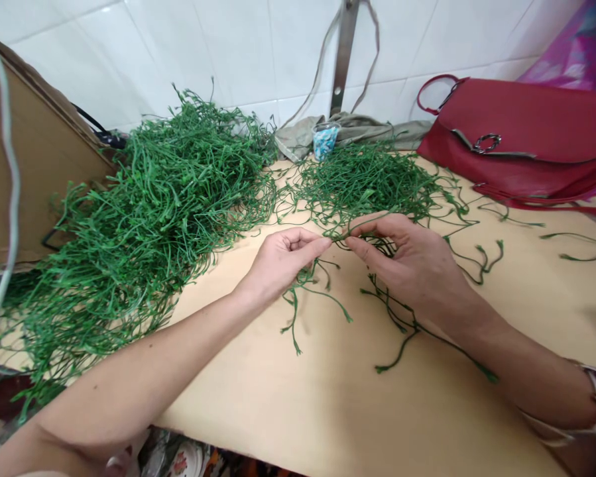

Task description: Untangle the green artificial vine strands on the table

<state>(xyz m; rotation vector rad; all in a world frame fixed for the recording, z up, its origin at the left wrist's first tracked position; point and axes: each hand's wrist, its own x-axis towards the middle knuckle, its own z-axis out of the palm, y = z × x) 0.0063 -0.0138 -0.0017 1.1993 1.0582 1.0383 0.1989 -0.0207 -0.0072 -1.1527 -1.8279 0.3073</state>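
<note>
My left hand (286,260) is closed, thumb and forefinger pinching a thin green plastic stem (333,234). From the right, my right hand (417,268) pinches the same green bunch, its fingertips almost touching those of the left. Several more stems are tucked under my right palm, their forked, tufted ends (402,344) dangling over the table. Below my left fingers hang other loose stem ends (295,318). Just beyond both hands lies a small heap of green stems (367,179). My fingers hide where the pinched stems meet.
A large pile of green stems (178,179) covers the left of the pale table (278,411). Behind stand a cup of blue and white bits (326,140) and a metal upright (345,59). A red handbag (526,132) lies right, a cardboard box (44,152) left.
</note>
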